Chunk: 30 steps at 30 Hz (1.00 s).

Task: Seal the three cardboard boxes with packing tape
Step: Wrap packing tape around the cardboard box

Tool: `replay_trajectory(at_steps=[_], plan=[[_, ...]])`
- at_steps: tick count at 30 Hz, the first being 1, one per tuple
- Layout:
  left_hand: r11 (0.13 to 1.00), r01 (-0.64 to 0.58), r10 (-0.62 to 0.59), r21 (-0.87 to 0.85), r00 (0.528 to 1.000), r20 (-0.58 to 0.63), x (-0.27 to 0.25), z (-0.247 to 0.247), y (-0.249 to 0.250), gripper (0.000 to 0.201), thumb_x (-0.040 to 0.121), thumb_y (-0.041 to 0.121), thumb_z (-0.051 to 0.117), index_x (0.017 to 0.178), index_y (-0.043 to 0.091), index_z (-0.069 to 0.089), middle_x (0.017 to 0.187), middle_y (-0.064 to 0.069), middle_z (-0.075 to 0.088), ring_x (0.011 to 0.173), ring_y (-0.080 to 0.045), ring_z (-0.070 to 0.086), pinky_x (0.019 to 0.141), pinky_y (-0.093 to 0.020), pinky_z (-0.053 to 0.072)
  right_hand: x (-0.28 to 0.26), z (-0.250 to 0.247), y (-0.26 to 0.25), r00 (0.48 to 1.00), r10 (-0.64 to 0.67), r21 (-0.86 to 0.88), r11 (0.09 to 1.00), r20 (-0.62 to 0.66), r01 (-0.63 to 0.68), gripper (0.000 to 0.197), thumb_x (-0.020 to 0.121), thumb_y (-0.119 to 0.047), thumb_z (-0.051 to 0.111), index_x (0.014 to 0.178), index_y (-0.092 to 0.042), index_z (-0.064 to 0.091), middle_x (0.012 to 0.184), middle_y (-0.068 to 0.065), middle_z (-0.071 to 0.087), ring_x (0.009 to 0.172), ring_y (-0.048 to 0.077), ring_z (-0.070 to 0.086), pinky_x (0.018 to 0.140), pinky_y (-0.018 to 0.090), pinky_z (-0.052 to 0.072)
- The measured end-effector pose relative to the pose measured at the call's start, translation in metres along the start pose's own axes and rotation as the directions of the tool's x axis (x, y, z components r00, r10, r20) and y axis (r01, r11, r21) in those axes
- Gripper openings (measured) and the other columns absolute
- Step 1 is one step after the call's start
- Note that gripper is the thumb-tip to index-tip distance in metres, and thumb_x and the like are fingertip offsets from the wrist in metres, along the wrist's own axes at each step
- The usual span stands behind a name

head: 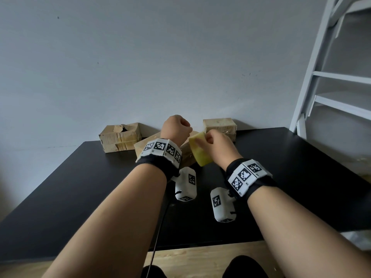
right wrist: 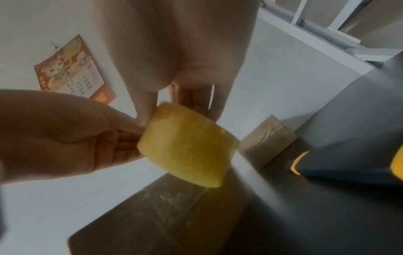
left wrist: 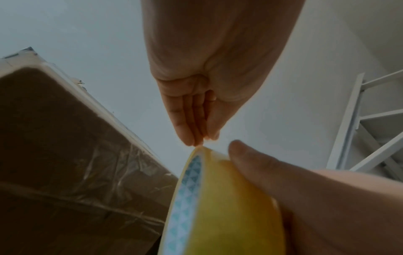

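The right hand [head: 217, 145] is holding a yellow roll of tape [head: 199, 150] above the black desk [head: 80, 189], its grip curled round the roll with the thumb lying on the outer face. The left hand [head: 176, 127] is hovering just beside the roll, its grip pressed together at the roll's upper edge, fingertips [left wrist: 191, 138] touching the rim; whether tape is caught between them I cannot tell. A taped box [head: 144, 147] is sitting under both hands. A torn box [head: 120, 139] is lying to the left and a third box [head: 219, 126] to the right, both against the wall.
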<state>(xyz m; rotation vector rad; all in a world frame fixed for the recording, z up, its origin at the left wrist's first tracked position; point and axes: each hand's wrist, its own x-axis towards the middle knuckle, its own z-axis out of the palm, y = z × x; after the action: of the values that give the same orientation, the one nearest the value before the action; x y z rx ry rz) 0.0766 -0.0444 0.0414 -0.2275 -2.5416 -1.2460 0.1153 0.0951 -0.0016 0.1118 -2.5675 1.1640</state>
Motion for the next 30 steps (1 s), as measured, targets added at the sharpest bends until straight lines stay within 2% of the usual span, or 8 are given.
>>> replay_trajectory(at_steps=[3,7,11,16,20,24,28,30], plan=[[0.999,0.018,-0.018,-0.028,1.0,-0.025,-0.001,0.001,-0.001,0.016,0.085,0.006,0.063,0.076,0.017,0.056,0.075,-0.006,0.07,0.075,-0.022,0.07,0.08,-0.038,0.058,-0.002,0.007,0.001,0.998,0.029,0.032,0.999,0.063,-0.031,0.046,0.088,-0.036,0.07,0.124,-0.012,0.054,0.113,0.001,0.061,0.103,0.018,0.059,0.086,0.032,0.049],[0.999,0.02,-0.022,-0.044,0.999,-0.036,-0.003,0.0,-0.001,0.011,0.086,0.006,0.061,0.08,0.014,0.058,0.079,-0.008,0.07,0.069,-0.019,0.068,0.076,-0.036,0.058,-0.002,0.012,0.003,0.993,0.042,0.039,0.998,0.107,-0.046,0.05,0.091,-0.021,0.065,0.135,-0.01,0.044,0.126,0.009,0.058,0.113,0.024,0.058,0.092,0.037,0.049],[1.0,-0.01,0.012,0.029,0.998,-0.065,-0.002,0.0,-0.001,0.01,0.084,0.008,0.059,0.078,0.017,0.057,0.084,-0.008,0.07,0.081,-0.026,0.068,0.078,-0.042,0.057,0.0,0.01,0.003,0.994,0.005,-0.011,1.0,0.106,-0.004,0.046,0.096,-0.029,0.058,0.137,-0.011,0.048,0.126,0.008,0.061,0.112,0.023,0.06,0.089,0.032,0.048],[0.996,-0.046,0.051,0.076,0.997,-0.06,-0.004,-0.002,-0.006,0.011,0.083,0.007,0.057,0.079,0.017,0.058,0.082,-0.006,0.069,0.08,-0.024,0.067,0.078,-0.042,0.056,-0.001,0.006,0.0,0.996,-0.039,-0.067,0.997,0.082,0.045,0.046,0.096,-0.032,0.059,0.136,-0.011,0.052,0.127,0.007,0.062,0.112,0.023,0.06,0.087,0.03,0.047],[0.996,-0.048,0.054,0.073,0.995,-0.082,-0.004,-0.005,-0.008,0.009,0.082,0.007,0.059,0.081,0.016,0.06,0.081,-0.006,0.069,0.08,-0.025,0.067,0.078,-0.042,0.056,-0.001,0.005,-0.007,0.995,-0.04,-0.083,0.995,0.09,0.048,0.039,0.095,-0.031,0.059,0.127,-0.009,0.057,0.118,0.008,0.064,0.104,0.023,0.062,0.079,0.029,0.047],[0.999,-0.03,0.033,0.034,0.996,-0.082,-0.006,-0.008,-0.01,0.009,0.082,0.006,0.061,0.079,0.015,0.06,0.083,-0.008,0.069,0.081,-0.028,0.068,0.079,-0.044,0.056,0.0,0.003,-0.014,0.993,-0.032,-0.083,0.996,0.111,0.041,0.031,0.095,-0.031,0.058,0.117,-0.009,0.058,0.108,0.006,0.065,0.096,0.021,0.062,0.077,0.03,0.049],[1.0,-0.015,0.013,-0.01,0.994,-0.106,-0.007,-0.015,-0.008,0.009,0.085,0.006,0.061,0.081,0.014,0.061,0.08,-0.007,0.069,0.077,-0.025,0.07,0.075,-0.039,0.058,-0.003,0.001,-0.004,0.995,0.023,-0.122,0.992,0.101,-0.011,0.031,0.095,-0.033,0.056,0.112,-0.008,0.061,0.103,0.006,0.065,0.093,0.023,0.061,0.074,0.03,0.044],[0.999,-0.051,0.051,0.009,0.995,-0.09,-0.007,-0.015,-0.006,0.008,0.084,0.006,0.063,0.081,0.013,0.062,0.081,-0.007,0.069,0.078,-0.025,0.069,0.076,-0.041,0.058,-0.004,-0.002,0.003,0.994,0.073,-0.154,0.986,0.085,-0.059,0.027,0.095,-0.037,0.058,0.092,-0.011,0.063,0.085,0.003,0.063,0.082,0.021,0.061,0.064,0.029,0.042]])
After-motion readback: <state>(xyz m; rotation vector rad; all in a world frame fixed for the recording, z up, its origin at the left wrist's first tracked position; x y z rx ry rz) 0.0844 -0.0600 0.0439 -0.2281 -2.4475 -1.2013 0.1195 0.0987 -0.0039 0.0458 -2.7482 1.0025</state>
